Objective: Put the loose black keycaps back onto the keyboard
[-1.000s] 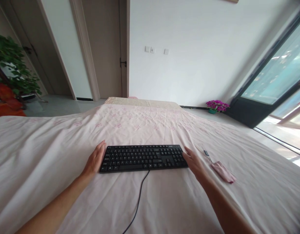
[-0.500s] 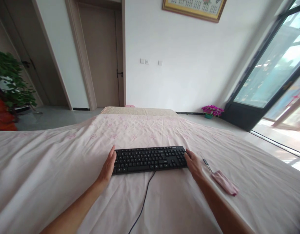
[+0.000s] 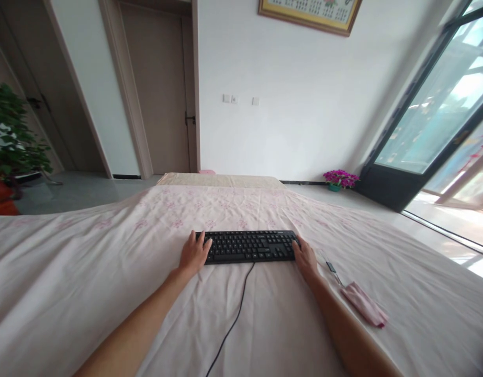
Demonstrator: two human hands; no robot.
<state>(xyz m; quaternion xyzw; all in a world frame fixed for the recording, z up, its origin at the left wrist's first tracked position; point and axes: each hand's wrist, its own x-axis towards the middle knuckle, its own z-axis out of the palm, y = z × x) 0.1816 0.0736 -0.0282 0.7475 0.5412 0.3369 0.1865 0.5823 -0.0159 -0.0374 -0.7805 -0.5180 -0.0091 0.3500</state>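
Lying on the sheet (image 3: 280, 314) below the view's centre, toward 6 o'clock, the keyboard (image 3: 249, 247) is being covered at its 9 o'clock end by the left hand (image 3: 195, 255), fingers slightly apart, though whether that end is being clamped cannot be told. At 3 o'clock the other end is being gripped by the right hand (image 3: 304, 256), with the thumb laid on top and the fingers along the edge. From the keyboard, the cable (image 3: 237, 315) is being trailed toward 6 o'clock, while a pink cloth (image 3: 364, 305) is lying near 4 o'clock.
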